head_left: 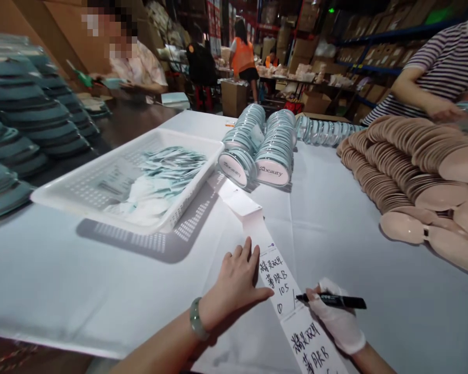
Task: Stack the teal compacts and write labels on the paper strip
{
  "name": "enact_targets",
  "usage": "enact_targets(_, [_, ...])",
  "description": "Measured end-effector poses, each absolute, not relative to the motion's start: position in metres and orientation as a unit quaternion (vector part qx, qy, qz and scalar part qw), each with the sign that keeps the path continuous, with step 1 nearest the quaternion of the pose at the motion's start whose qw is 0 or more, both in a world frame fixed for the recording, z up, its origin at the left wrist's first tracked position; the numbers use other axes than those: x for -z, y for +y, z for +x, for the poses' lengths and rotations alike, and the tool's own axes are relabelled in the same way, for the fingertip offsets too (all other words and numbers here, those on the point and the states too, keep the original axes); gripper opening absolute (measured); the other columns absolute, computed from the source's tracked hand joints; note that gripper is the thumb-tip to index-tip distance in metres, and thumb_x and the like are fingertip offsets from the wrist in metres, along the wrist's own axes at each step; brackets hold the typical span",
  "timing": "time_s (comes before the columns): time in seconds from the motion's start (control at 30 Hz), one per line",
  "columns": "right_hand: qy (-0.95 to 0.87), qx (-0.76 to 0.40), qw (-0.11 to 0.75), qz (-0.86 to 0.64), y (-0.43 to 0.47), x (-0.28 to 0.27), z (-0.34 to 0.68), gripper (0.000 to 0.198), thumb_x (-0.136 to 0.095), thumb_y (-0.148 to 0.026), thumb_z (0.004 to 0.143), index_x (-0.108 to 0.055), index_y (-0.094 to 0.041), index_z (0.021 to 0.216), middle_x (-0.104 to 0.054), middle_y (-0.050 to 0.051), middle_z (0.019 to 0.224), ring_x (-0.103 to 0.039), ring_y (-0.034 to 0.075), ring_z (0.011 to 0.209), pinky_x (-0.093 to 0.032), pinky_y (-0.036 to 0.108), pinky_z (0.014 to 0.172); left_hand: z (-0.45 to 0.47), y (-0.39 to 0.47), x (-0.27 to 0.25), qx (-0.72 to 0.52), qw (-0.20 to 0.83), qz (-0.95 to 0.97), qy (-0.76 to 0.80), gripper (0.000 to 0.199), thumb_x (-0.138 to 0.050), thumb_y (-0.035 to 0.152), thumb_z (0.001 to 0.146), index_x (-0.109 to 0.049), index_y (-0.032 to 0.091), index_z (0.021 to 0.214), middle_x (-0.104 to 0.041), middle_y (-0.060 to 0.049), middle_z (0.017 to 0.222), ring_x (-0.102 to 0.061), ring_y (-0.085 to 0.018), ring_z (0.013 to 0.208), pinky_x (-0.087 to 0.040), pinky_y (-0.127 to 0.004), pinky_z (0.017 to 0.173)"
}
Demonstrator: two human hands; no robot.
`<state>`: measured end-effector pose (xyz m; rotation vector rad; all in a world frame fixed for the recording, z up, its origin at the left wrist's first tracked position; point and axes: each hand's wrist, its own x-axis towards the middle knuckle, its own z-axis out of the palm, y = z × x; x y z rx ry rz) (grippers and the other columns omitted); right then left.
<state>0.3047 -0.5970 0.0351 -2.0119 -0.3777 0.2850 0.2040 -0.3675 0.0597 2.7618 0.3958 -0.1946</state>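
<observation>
A long white strip of labels runs across the table toward me, with black handwriting on the two nearest labels. My left hand, a green bangle at its wrist, lies spread with fingers apart at the strip's left edge. In my right hand, which wears a white glove, is a black marker. Its tip touches the label beside a slanted stroke, right of a circled mark and below "105". The far end of the strip lies folded over near the basket.
A white plastic basket at left holds pale blue packets. Rows of wrapped pads marked "beauty" stand behind the strip. Stacks of beige bra cups lie right, teal stacks far left. Co-workers stand around the table.
</observation>
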Motion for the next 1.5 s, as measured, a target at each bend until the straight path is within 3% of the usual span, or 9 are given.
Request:
enact_targets(0.17, [-0.156, -0.124, 0.511, -0.836, -0.596, -0.039, 0.303, 0.041, -0.076, -0.054, 0.067, -0.05, -0.023, 0.057, -0.058, 0.0, 0.054, -0.058, 0.018, 0.052, -0.051, 0.027, 0.054, 0.205, -0.367, -0.06, 0.071, 0.174, 0.973, 0.134, 0.105, -0.07, 0.07, 0.072, -0.039, 0.008, 0.152, -0.026, -0.026, 0.162, -0.046, -0.045, 0.132, -0.044, -0.057, 0.101])
enact_targets(0.33, [-0.191, -0.104, 0.504, -0.836, -0.602, -0.032, 0.306, 0.044, -0.071, -0.06, 0.076, -0.054, -0.022, 0.06, -0.059, 0.0, 0.057, -0.058, 0.018, 0.054, -0.048, 0.027, 0.054, 0.205, -0.367, -0.056, 0.064, 0.177, 0.973, 0.135, 0.105, -0.07, 0.071, 0.072, -0.039, 0.01, 0.151, -0.027, -0.025, 0.162, -0.045, -0.045, 0.133, -0.044, -0.057, 0.1])
enact_targets(0.63, [-0.222, -0.21, 0.475, -0.825, -0.596, -0.038, 0.3, 0.045, -0.068, -0.061, 0.081, -0.058, -0.021, 0.064, -0.057, 0.0, 0.056, -0.053, 0.016, 0.052, -0.041, 0.025, 0.049, 0.204, -0.367, -0.053, 0.052, 0.175, 0.974, 0.137, 0.103, -0.07, 0.071, 0.071, -0.04, 0.012, 0.15, -0.028, -0.025, 0.162, -0.046, -0.044, 0.132, -0.044, -0.056, 0.1])
enact_targets(0.97, [-0.109, -0.253, 0.561, -0.78, -0.59, -0.042, 0.291, 0.047, -0.078, -0.063, 0.069, -0.058, -0.021, 0.065, -0.063, 0.002, 0.061, -0.059, 0.019, 0.057, -0.048, 0.027, 0.053, 0.205, -0.367, -0.058, 0.065, 0.174, 0.973, 0.136, 0.105, -0.071, 0.071, 0.071, -0.04, 0.01, 0.151, -0.028, -0.026, 0.161, -0.046, -0.045, 0.132, -0.045, -0.057, 0.101])
enact_targets(1.1, [-0.089, -0.194, 0.576, -0.789, -0.587, -0.047, 0.293, 0.052, -0.081, -0.062, 0.062, -0.05, -0.021, 0.058, -0.054, -0.002, 0.053, -0.053, 0.015, 0.052, -0.047, 0.026, 0.051, 0.204, -0.367, -0.057, 0.061, 0.174, 0.974, 0.134, 0.106, -0.072, 0.07, 0.071, -0.04, 0.009, 0.151, -0.028, -0.026, 0.161, -0.045, -0.045, 0.132, -0.045, -0.057, 0.101])
enact_targets(1.23, [-0.052, -0.172, 0.67, -0.72, -0.585, -0.044, 0.309, 0.059, -0.089, -0.06, 0.049, -0.044, -0.022, 0.057, -0.047, -0.005, 0.051, -0.047, 0.011, 0.047, -0.047, 0.025, 0.046, 0.203, -0.366, -0.056, 0.047, 0.168, 0.976, 0.133, 0.103, -0.072, 0.072, 0.071, -0.042, 0.011, 0.148, -0.025, -0.023, 0.163, -0.045, -0.043, 0.131, -0.047, -0.056, 0.099])
enact_targets(1.33, [0.013, -0.108, 0.736, -0.669, -0.582, -0.041, 0.323, 0.063, -0.096, -0.052, 0.036, -0.046, -0.022, 0.061, -0.051, -0.006, 0.057, -0.053, 0.012, 0.052, -0.052, 0.023, 0.048, 0.199, -0.367, -0.057, 0.039, 0.162, 0.978, 0.122, 0.099, -0.073, 0.075, 0.069, -0.045, 0.016, 0.144, -0.033, -0.019, 0.161, -0.049, -0.042, 0.127, -0.049, -0.055, 0.096])
enact_targets(1.4, [0.046, -0.071, 0.755, -0.65, -0.581, -0.04, 0.33, 0.064, -0.097, -0.049, 0.035, -0.047, -0.022, 0.065, -0.054, -0.006, 0.062, -0.056, 0.011, 0.056, -0.054, 0.021, 0.048, 0.195, -0.369, -0.058, 0.037, 0.168, 0.98, 0.097, 0.091, -0.071, 0.078, 0.069, -0.053, 0.019, 0.135, -0.044, -0.017, 0.154, -0.055, -0.04, 0.119, -0.053, -0.052, 0.09])
enact_targets(1.5, [0.045, -0.061, 0.765, -0.639, -0.581, -0.042, 0.336, 0.064, -0.095, -0.049, 0.042, -0.042, -0.022, 0.068, -0.052, -0.007, 0.064, -0.052, 0.008, 0.052, -0.046, 0.016, 0.04, 0.19, -0.376, -0.056, 0.029, 0.198, 0.98, 0.013, 0.051, -0.06, 0.065, 0.088, -0.061, 0.023, 0.117, -0.064, -0.01, 0.131, -0.064, -0.031, 0.102, -0.055, -0.044, 0.083])
